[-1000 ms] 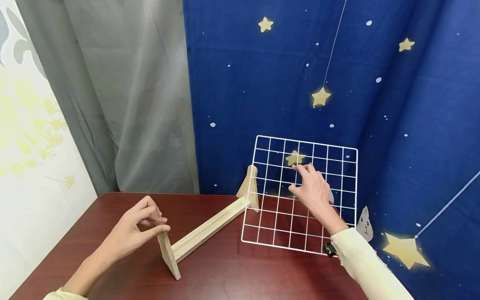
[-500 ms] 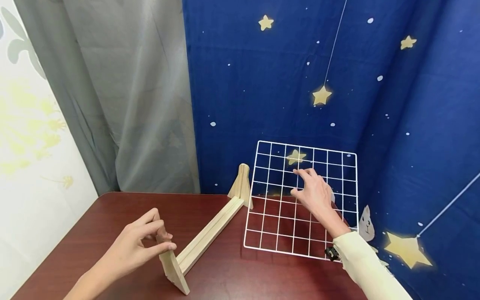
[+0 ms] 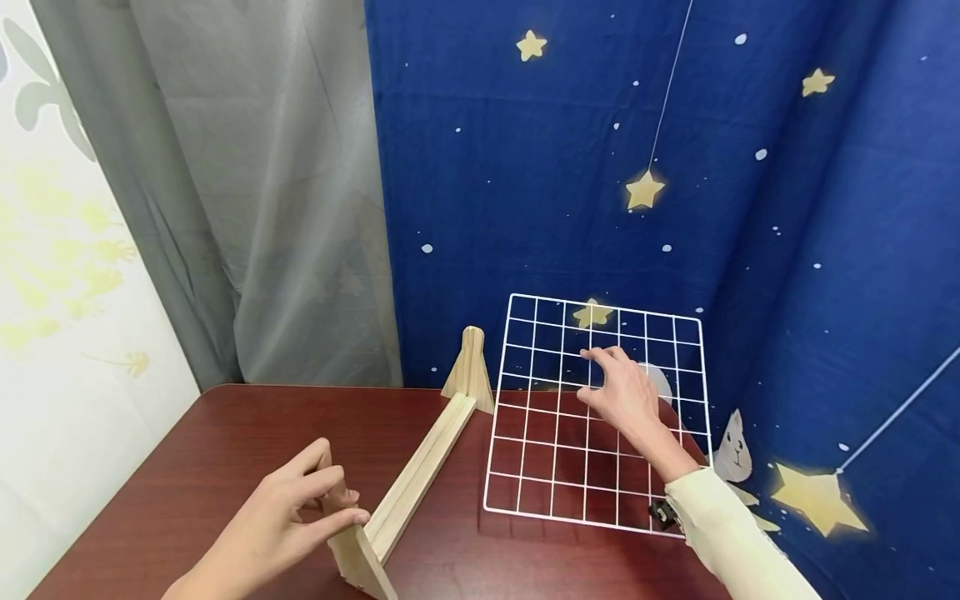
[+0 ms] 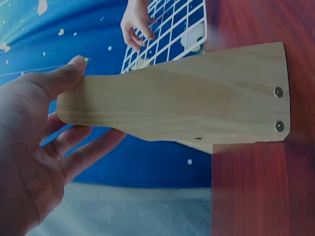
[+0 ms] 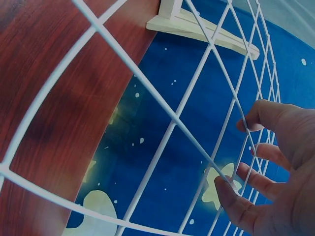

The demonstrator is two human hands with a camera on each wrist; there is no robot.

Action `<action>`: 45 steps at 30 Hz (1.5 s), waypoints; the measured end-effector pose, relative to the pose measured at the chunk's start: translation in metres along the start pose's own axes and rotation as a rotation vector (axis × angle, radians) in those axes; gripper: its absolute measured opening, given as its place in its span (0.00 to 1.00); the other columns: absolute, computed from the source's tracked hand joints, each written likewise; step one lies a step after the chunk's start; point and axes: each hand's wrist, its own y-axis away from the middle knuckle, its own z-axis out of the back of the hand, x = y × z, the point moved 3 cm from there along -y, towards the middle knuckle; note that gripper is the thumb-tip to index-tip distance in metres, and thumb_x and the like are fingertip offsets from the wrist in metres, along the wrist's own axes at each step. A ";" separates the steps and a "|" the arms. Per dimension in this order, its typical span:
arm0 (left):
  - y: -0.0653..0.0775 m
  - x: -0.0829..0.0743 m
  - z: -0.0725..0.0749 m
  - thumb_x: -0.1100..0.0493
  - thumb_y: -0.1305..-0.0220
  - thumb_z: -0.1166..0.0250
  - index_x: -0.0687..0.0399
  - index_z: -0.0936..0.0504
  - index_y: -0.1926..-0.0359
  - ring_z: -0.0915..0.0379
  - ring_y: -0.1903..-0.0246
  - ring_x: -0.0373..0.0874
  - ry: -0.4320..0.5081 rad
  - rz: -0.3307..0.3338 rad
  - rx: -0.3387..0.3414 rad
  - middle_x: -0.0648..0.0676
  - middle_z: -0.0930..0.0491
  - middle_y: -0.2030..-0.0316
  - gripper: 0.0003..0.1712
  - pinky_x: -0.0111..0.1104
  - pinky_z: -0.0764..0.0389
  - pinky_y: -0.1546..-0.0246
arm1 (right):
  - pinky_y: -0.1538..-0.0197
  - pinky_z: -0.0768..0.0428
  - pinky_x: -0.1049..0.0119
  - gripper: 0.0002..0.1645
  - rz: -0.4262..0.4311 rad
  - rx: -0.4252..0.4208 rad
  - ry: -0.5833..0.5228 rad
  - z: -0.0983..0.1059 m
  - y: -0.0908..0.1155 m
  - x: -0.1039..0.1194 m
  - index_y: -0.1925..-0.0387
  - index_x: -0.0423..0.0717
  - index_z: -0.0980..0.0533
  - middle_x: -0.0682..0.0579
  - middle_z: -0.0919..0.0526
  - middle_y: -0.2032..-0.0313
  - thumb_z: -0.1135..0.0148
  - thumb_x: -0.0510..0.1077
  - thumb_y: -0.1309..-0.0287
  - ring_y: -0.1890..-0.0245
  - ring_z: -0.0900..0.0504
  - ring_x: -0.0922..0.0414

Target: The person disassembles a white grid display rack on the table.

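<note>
A pale wooden stand rests on the table, its grooved crossbar (image 3: 422,475) joining two upright end pieces. My left hand (image 3: 288,521) pinches the narrow top of the near end piece (image 4: 177,98), thumb on one side and fingers on the other. Two screw heads (image 4: 278,92) show near that piece's foot. The far end piece (image 3: 468,367) stands near the table's back edge. To the right of the stand, my right hand (image 3: 624,396) grips a white wire grid panel (image 3: 498,402) by its inner wires. The panel is held tilted, its lower edge over the tabletop.
The table (image 3: 247,450) is dark reddish wood with a rounded back-left corner. A blue curtain (image 3: 525,183) with stars hangs close behind it, beside a grey curtain (image 3: 300,208). A small black device (image 3: 663,513) sits at my right wrist.
My left hand has drawn the stand's near end towards me and slightly right, while its far end swung left. The grid panel and right hand have sunk a little.
</note>
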 end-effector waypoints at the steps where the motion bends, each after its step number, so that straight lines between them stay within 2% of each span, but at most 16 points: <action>1: 0.000 -0.002 -0.001 0.60 0.43 0.19 0.38 0.27 0.70 0.14 0.60 0.26 -0.024 -0.034 -0.020 0.43 0.41 0.66 0.22 0.16 0.18 0.68 | 0.75 0.26 0.58 0.38 0.002 0.005 -0.001 -0.001 0.001 0.000 0.38 0.61 0.19 0.49 0.17 0.42 0.25 0.48 0.57 0.61 0.16 0.45; 4: 0.000 -0.010 -0.004 0.51 0.33 0.25 0.39 0.25 0.70 0.23 0.67 0.21 -0.117 -0.153 -0.102 0.42 0.40 0.67 0.15 0.11 0.25 0.67 | 0.74 0.24 0.56 0.38 0.005 0.011 0.002 -0.003 0.002 0.001 0.38 0.61 0.18 0.50 0.17 0.42 0.25 0.48 0.58 0.60 0.15 0.45; 6: 0.000 -0.014 -0.006 0.45 0.27 0.31 0.39 0.24 0.72 0.31 0.71 0.22 -0.200 -0.223 -0.173 0.41 0.39 0.68 0.16 0.11 0.32 0.69 | 0.73 0.23 0.55 0.38 0.005 0.012 0.004 -0.004 0.003 0.002 0.38 0.61 0.18 0.50 0.16 0.43 0.25 0.48 0.58 0.59 0.15 0.45; 9: 0.001 -0.021 -0.010 0.40 0.22 0.40 0.41 0.24 0.74 0.39 0.73 0.22 -0.288 -0.244 -0.238 0.42 0.38 0.69 0.21 0.11 0.37 0.72 | 0.74 0.24 0.56 0.38 0.008 0.016 0.006 -0.006 0.004 0.004 0.38 0.62 0.18 0.51 0.16 0.43 0.25 0.48 0.58 0.59 0.14 0.45; 15: 0.004 -0.035 -0.014 0.38 0.19 0.45 0.40 0.24 0.75 0.46 0.76 0.23 -0.441 -0.197 -0.301 0.43 0.39 0.72 0.25 0.14 0.40 0.79 | 0.75 0.26 0.59 0.38 0.014 0.062 0.014 -0.010 0.005 0.009 0.38 0.63 0.19 0.53 0.15 0.43 0.25 0.50 0.57 0.63 0.15 0.48; 20: 0.005 -0.039 -0.016 0.35 0.20 0.47 0.37 0.24 0.74 0.48 0.77 0.24 -0.486 -0.118 -0.268 0.41 0.40 0.71 0.24 0.16 0.43 0.82 | 0.73 0.22 0.56 0.37 0.015 0.101 0.019 -0.015 0.006 0.012 0.39 0.62 0.18 0.53 0.13 0.44 0.25 0.51 0.56 0.60 0.14 0.47; 23: 0.006 -0.041 -0.018 0.33 0.20 0.48 0.36 0.25 0.73 0.49 0.78 0.25 -0.507 -0.092 -0.250 0.41 0.40 0.71 0.25 0.17 0.45 0.83 | 0.72 0.20 0.55 0.37 0.024 0.125 0.015 -0.019 0.008 0.014 0.39 0.60 0.18 0.52 0.12 0.46 0.24 0.52 0.56 0.59 0.14 0.47; 27: 0.005 -0.045 -0.022 0.33 0.20 0.49 0.37 0.26 0.74 0.50 0.79 0.26 -0.533 -0.099 -0.257 0.41 0.40 0.72 0.26 0.18 0.47 0.85 | 0.71 0.19 0.55 0.37 0.038 0.155 0.024 -0.026 0.011 0.018 0.39 0.60 0.17 0.52 0.11 0.49 0.23 0.52 0.57 0.61 0.13 0.47; 32: 0.002 -0.053 -0.024 0.35 0.19 0.49 0.38 0.27 0.76 0.52 0.79 0.27 -0.558 -0.133 -0.287 0.42 0.41 0.72 0.27 0.19 0.49 0.85 | 0.69 0.17 0.50 0.36 0.060 0.199 0.035 -0.035 0.017 0.023 0.41 0.60 0.16 0.50 0.11 0.48 0.22 0.52 0.57 0.54 0.11 0.45; 36: -0.001 -0.058 -0.024 0.36 0.18 0.49 0.40 0.27 0.77 0.52 0.77 0.28 -0.582 -0.150 -0.298 0.43 0.40 0.73 0.28 0.19 0.50 0.84 | 0.69 0.17 0.51 0.35 0.067 0.231 0.050 -0.043 0.020 0.028 0.42 0.61 0.16 0.51 0.11 0.49 0.21 0.53 0.58 0.53 0.11 0.45; 45: -0.002 -0.062 -0.024 0.34 0.18 0.51 0.39 0.27 0.76 0.53 0.77 0.29 -0.598 -0.104 -0.273 0.42 0.41 0.72 0.28 0.19 0.51 0.83 | 0.75 0.23 0.58 0.35 0.079 0.276 0.056 -0.065 0.025 0.038 0.44 0.61 0.14 0.51 0.09 0.48 0.19 0.53 0.60 0.65 0.12 0.48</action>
